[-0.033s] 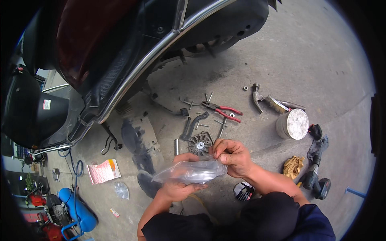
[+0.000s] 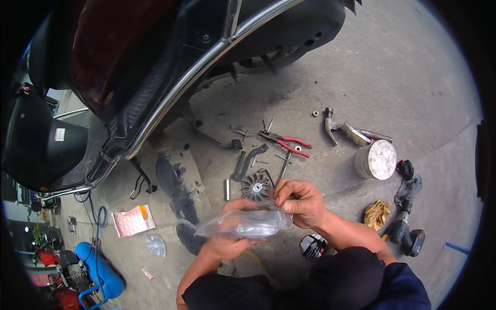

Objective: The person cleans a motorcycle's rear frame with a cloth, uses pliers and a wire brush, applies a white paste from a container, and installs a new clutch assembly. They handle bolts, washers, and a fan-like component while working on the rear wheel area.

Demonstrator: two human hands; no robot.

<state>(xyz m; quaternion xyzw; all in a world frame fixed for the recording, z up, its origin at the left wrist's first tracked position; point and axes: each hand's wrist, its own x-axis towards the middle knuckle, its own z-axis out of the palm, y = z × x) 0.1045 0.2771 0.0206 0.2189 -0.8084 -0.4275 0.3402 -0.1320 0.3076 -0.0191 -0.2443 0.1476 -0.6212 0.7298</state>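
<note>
In front of me I hold a clear plastic bag (image 2: 245, 225), which lies level and looks slightly puffed. It seems to hold something pale, but glare hides what. My left hand (image 2: 227, 247) wraps the bag from below, thumb on the near side and fingers behind the far side. At the bag's right end, my right hand (image 2: 302, 205) pinches the edge between thumb and fingers. Just beyond the hands, a finned fan wheel (image 2: 258, 186) rests on the concrete, with a metal socket (image 2: 227, 189) to its left.
A scooter (image 2: 155, 103) with a chrome guard rail stands at the upper left. Red-handled pliers (image 2: 289, 142), several bolts, a hammer (image 2: 330, 126), a brush (image 2: 356, 135) and a white-topped can (image 2: 380, 159) are on the floor. A cordless tool (image 2: 403, 227) lies right; a blue tank (image 2: 101, 271) lower left.
</note>
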